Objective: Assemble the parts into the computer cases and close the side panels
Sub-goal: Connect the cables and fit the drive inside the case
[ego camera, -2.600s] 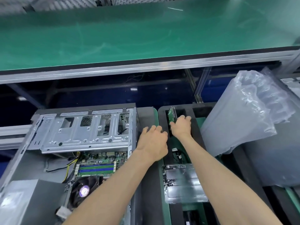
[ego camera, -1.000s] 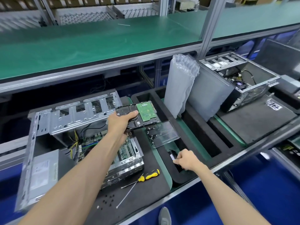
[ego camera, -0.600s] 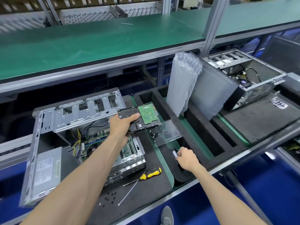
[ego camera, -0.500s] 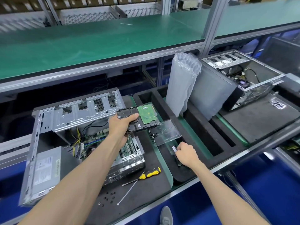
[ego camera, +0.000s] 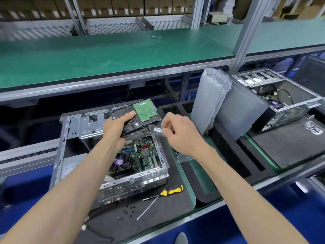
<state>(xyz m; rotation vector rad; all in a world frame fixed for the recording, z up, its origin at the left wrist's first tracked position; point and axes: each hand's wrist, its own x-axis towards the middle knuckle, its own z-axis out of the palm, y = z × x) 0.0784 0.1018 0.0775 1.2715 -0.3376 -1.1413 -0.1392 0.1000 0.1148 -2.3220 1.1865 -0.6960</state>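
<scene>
— Reading any labels? Too blurred. The left hand (ego camera: 117,127) clamps the hard drive (ego camera: 140,117), circuit board up, above the open computer case (ego camera: 112,155).
— And the right hand (ego camera: 177,132)?
— At three o'clock of it, pinching a small silver strip (ego camera: 157,129).

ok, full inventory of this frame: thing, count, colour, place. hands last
open computer case: 1, bare grey metal, near left on the dark mat
second open case: 1, grey and black, far right
hard drive: 1, black with green board, held above the near case
small silver part: 1, pinched beside the drive; type unclear
screwdriver: 1, yellow and black handle, in front of the near case
loose screws: several, black, on the mat near the front edge
air-cushion wrap: 1, clear, upright in the foam tray
foam tray: 1, black, centre
left hand: gripping the drive
right hand: pinching the silver part
</scene>
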